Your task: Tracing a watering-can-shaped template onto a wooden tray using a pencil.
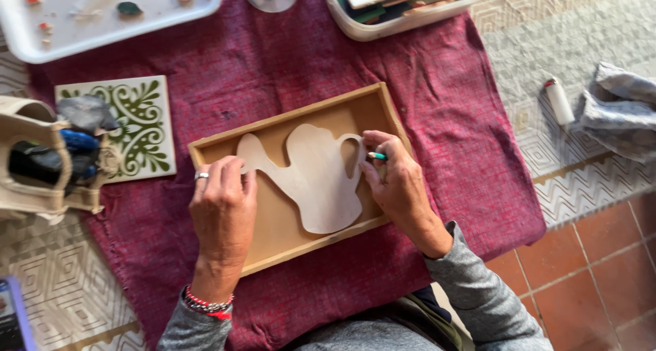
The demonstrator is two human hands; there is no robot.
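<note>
Pale teapot-shaped cutout (311, 177) lies flat in the shallow wooden tray (287, 242), spout pointing left. Left hand (222, 207) pins the spout end; right hand (396, 184), at the handle, pinches what looks like a teal pencil (376, 156).

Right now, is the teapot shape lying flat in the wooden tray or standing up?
Lying flat. The teapot shape rests on the wooden tray bottom, inside its rim, with both hands at its edges.

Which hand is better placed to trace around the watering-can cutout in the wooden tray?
Probably the right hand: it holds a pen at the cutout's handle edge. The left hand is pressing down the spout end.
</note>
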